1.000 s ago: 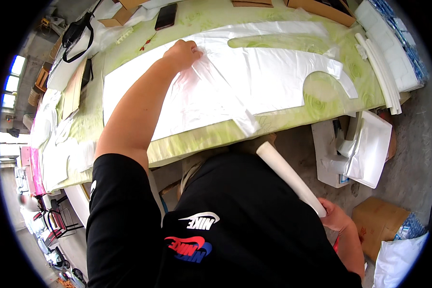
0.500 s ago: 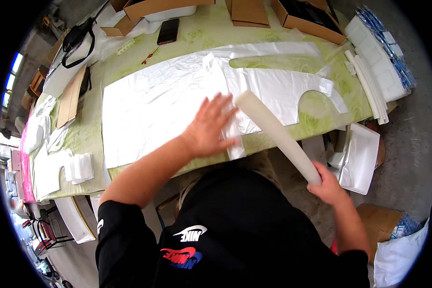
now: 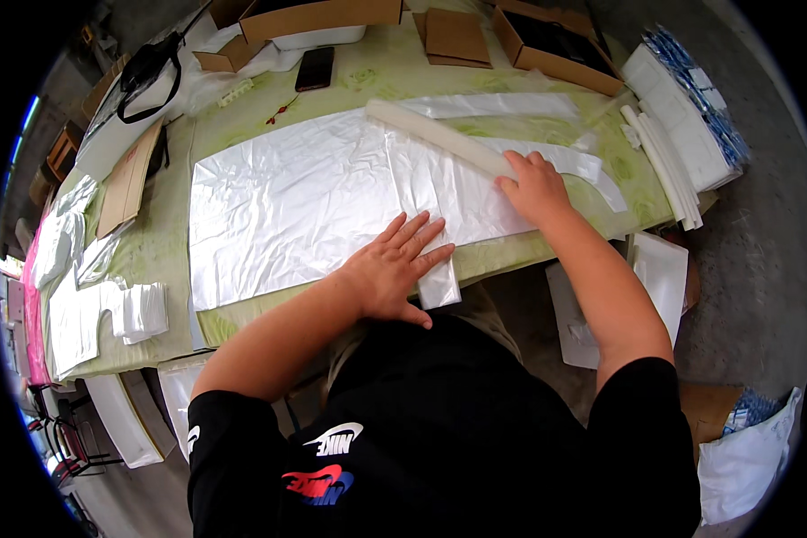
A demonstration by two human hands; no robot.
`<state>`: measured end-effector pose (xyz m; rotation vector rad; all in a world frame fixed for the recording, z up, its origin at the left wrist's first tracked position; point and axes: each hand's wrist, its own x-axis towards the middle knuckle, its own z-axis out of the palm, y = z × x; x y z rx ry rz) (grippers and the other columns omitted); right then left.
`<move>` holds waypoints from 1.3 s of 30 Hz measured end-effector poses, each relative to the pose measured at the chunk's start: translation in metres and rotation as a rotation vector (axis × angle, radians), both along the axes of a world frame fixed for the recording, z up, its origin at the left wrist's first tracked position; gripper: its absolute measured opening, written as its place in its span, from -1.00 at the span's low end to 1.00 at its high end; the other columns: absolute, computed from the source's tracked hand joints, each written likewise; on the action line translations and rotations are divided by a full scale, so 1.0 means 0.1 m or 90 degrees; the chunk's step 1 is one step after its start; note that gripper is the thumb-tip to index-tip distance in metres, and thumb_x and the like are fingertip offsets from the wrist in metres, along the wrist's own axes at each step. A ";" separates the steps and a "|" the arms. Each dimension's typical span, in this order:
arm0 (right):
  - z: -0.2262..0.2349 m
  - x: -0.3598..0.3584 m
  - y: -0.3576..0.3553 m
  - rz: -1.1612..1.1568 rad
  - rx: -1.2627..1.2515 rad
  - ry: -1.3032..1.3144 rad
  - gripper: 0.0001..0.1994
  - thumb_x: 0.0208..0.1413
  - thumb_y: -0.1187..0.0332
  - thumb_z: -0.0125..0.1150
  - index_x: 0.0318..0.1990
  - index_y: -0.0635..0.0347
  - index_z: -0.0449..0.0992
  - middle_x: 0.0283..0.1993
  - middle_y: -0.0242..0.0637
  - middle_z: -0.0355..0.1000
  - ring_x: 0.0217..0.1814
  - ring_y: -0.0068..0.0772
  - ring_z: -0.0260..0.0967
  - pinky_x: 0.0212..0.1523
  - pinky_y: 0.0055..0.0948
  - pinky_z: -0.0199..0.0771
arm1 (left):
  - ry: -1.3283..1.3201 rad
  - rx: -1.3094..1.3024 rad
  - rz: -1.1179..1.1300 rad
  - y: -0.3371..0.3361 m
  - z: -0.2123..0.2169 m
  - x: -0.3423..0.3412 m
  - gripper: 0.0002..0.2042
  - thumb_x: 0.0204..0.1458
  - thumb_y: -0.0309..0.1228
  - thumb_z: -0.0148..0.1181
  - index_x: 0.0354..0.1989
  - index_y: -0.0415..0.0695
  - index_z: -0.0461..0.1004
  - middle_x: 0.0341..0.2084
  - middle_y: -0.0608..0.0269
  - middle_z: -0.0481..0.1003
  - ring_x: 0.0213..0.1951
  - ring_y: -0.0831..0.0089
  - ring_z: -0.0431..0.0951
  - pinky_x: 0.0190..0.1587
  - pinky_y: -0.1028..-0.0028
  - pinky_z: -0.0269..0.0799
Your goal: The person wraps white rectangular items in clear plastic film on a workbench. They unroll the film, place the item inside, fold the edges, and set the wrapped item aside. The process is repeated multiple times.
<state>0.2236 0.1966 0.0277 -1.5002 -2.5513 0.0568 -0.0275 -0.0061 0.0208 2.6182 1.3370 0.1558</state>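
Observation:
A thin white plastic apron [image 3: 278, 206] lies spread on the table, with curved cut-outs and long straps toward the right. A folded strip of it runs down to the table's near edge. My left hand [image 3: 390, 264] rests flat on that strip, fingers spread. My right hand [image 3: 536, 188] is closed around the near end of a pale, slightly curved plastic stick [image 3: 439, 134]. The stick slants across the apron, its far end near the apron's upper edge; whether it presses on the plastic along its whole length I cannot tell.
A green patterned cloth covers the table [image 3: 368, 81]. Beyond the apron are a black phone [image 3: 315, 69] and cardboard boxes [image 3: 556, 49]. White rolls [image 3: 662, 166] sit at the right edge. Folded white plastic pieces [image 3: 139, 312] lie at the left, and a white bin [image 3: 662, 278] stands below the right edge.
The stick has swung up and left, from above my lap to across the apron, with my right hand moving forward. My left hand has come down onto the folded strip.

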 end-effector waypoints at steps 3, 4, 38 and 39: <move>-0.04 -0.04 0.04 -0.028 0.033 0.002 -0.47 0.16 0.02 0.30 0.27 -0.11 0.47 0.07 -0.19 0.46 0.20 0.02 0.36 0.22 -0.06 0.37 | -0.016 0.009 -0.017 -0.07 0.03 0.02 0.03 -0.04 0.21 0.35 0.55 -0.05 0.08 0.57 -0.01 -0.04 0.60 0.01 -0.20 0.60 0.02 -0.31; -0.04 -0.03 0.02 -0.034 0.040 -0.002 -0.48 0.16 0.02 0.30 0.27 -0.11 0.47 0.09 -0.20 0.45 0.20 0.01 0.36 0.22 -0.06 0.36 | -0.011 0.004 -0.010 -0.12 -0.05 0.04 -0.03 -0.01 0.12 0.36 0.55 -0.02 0.09 0.57 0.03 -0.03 0.60 0.03 -0.19 0.60 0.03 -0.29; -0.20 -0.15 -1.08 0.578 -0.115 0.369 -0.39 -0.17 0.34 0.49 0.16 0.01 0.48 0.26 -0.25 0.42 0.35 0.03 0.28 0.38 0.01 0.24 | -0.403 -0.130 0.249 -0.49 0.07 0.19 -0.59 0.37 -0.26 -0.08 0.29 -0.18 0.40 0.27 -0.11 0.40 0.40 -0.11 0.27 0.49 -0.02 -0.01; -0.19 -0.16 -1.08 0.569 -0.126 0.372 -0.41 -0.16 0.35 0.48 0.14 0.02 0.48 0.23 -0.27 0.44 0.33 0.02 0.30 0.37 -0.01 0.25 | -0.478 -0.125 0.271 -0.47 0.04 0.19 -0.60 0.39 -0.24 -0.09 0.25 -0.20 0.42 0.18 -0.12 0.47 0.34 -0.13 0.33 0.47 -0.02 0.03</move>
